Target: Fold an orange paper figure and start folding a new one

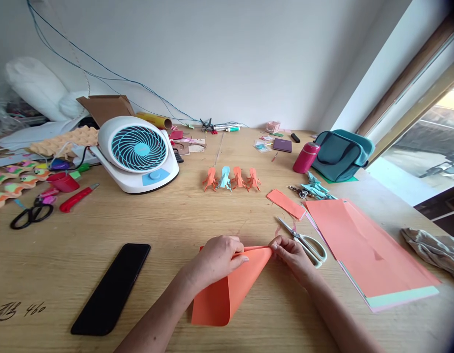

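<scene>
An orange sheet of paper (227, 289) lies on the wooden table (168, 220) in front of me, folded over on itself with a curved bend at its near edge. My left hand (217, 257) presses down on the paper's upper edge, fingers together over it. My right hand (291, 252) pinches the paper's top right corner against the table. White-handled scissors (304, 240) lie just right of my right hand.
A black phone (112, 287) lies at the left. A stack of orange paper sheets (362, 245) lies at the right. Four small folded paper figures (232, 179) stand in a row mid-table. A white desk fan (136, 152), black scissors (31, 213), a pink bottle (306, 157) and a teal bag (340, 154) stand farther back.
</scene>
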{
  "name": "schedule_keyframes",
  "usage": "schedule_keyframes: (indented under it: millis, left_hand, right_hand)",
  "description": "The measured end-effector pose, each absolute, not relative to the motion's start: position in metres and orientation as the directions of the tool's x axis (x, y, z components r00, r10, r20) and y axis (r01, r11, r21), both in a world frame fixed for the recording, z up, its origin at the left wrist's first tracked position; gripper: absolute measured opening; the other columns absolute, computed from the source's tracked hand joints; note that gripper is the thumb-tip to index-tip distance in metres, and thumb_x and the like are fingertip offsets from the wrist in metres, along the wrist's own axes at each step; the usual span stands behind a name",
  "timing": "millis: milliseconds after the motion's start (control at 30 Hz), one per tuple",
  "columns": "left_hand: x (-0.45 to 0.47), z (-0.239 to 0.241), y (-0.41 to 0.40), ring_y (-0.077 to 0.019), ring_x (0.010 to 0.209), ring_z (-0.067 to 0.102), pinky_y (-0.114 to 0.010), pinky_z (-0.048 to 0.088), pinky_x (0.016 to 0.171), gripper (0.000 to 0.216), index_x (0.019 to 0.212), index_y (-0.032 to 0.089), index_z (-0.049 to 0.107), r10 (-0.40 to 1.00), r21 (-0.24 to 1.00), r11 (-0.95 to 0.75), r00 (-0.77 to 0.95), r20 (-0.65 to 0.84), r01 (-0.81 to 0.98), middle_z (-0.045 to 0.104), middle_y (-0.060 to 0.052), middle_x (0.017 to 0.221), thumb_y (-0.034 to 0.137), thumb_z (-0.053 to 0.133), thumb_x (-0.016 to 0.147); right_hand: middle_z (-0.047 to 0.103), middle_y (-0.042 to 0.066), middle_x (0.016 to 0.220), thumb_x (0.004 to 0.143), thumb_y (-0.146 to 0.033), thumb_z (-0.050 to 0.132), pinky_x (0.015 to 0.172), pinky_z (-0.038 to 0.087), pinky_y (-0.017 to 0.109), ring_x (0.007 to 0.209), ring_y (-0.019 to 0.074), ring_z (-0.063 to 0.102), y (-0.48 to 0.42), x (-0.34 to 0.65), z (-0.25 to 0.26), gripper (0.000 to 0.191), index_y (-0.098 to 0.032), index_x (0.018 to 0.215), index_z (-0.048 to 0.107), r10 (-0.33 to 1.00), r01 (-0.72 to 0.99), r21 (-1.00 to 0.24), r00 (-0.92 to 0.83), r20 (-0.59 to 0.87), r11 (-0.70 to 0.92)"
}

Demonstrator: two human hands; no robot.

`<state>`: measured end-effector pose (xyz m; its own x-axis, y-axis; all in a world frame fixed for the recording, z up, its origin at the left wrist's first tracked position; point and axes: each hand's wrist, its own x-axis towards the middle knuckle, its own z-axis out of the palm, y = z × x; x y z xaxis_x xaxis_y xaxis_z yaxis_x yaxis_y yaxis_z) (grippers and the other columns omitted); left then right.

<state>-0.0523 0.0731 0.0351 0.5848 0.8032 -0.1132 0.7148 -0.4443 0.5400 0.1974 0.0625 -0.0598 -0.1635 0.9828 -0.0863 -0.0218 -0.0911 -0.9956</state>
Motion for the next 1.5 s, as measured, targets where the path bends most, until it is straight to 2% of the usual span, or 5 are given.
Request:
schedule_keyframes:
  millis: [233,533,800,1167,1500]
  left_hand:
    - [-0.05,0.034,0.074,-0.0109,0.063,0.05,-0.025,0.03,0.06,0.033,0.062,0.017,0.042,0.809,0.541,-0.424,0.573,-0.135,0.726,0.055,0.003,0.07,0.024,0.056,0.09]
    - [-0.045,0.03,0.077,-0.0128,0.069,0.056,-0.026,0.033,0.062,0.021,0.07,0.019,0.054,0.811,0.55,-0.386,0.557,-0.18,0.741,0.062,0.002,0.077,0.025,0.055,0.09]
    - [-0.031,0.039,0.082,-0.0173,0.079,0.063,-0.027,0.037,0.067,0.022,0.075,0.021,0.063,0.805,0.548,-0.343,0.539,-0.247,0.763,0.067,0.0,0.084,0.04,0.065,0.086]
    - [-0.009,0.045,0.079,-0.0229,0.085,0.065,-0.035,0.044,0.075,0.013,0.079,0.018,0.064,0.804,0.278,-0.507,0.564,-0.187,0.816,0.069,-0.006,0.09,0.023,0.06,0.091]
    - [0.005,0.031,0.071,-0.0236,0.089,0.064,-0.036,0.046,0.079,0.018,0.084,0.017,0.062,0.817,0.168,-0.558,0.573,-0.061,0.813,0.066,-0.008,0.09,0.018,0.05,0.096]
  right_hand:
    - [0.056,0.0,0.059,0.074,-0.061,0.076,0.06,0.036,0.028,0.059,0.0131,0.046,0.06,0.194,-0.06,0.045,-0.018,0.067,0.063,0.994,-0.053,-0.997,-0.094,-0.057,-0.062]
    - [0.057,0.0,0.061,0.072,-0.054,0.08,0.059,0.038,0.027,0.059,0.0126,0.047,0.059,0.192,-0.062,0.04,-0.018,0.069,0.065,0.995,-0.087,-0.991,-0.043,-0.093,-0.097]
    - [0.06,0.0,0.058,0.07,-0.056,0.081,0.056,0.044,0.027,0.055,0.0137,0.053,0.057,0.182,-0.059,0.041,-0.018,0.068,0.064,0.994,-0.104,-0.989,-0.041,-0.099,-0.103]
    - [0.062,0.001,0.061,0.075,-0.054,0.078,0.057,0.047,0.03,0.057,0.0156,0.056,0.051,0.179,-0.058,0.037,-0.02,0.07,0.064,0.998,-0.11,-0.994,0.05,-0.023,-0.017]
    - [0.063,0.001,0.063,0.081,-0.046,0.077,0.059,0.047,0.028,0.059,0.0145,0.057,0.047,0.177,-0.059,0.03,-0.02,0.074,0.064,0.998,-0.159,-0.987,0.067,0.019,0.029]
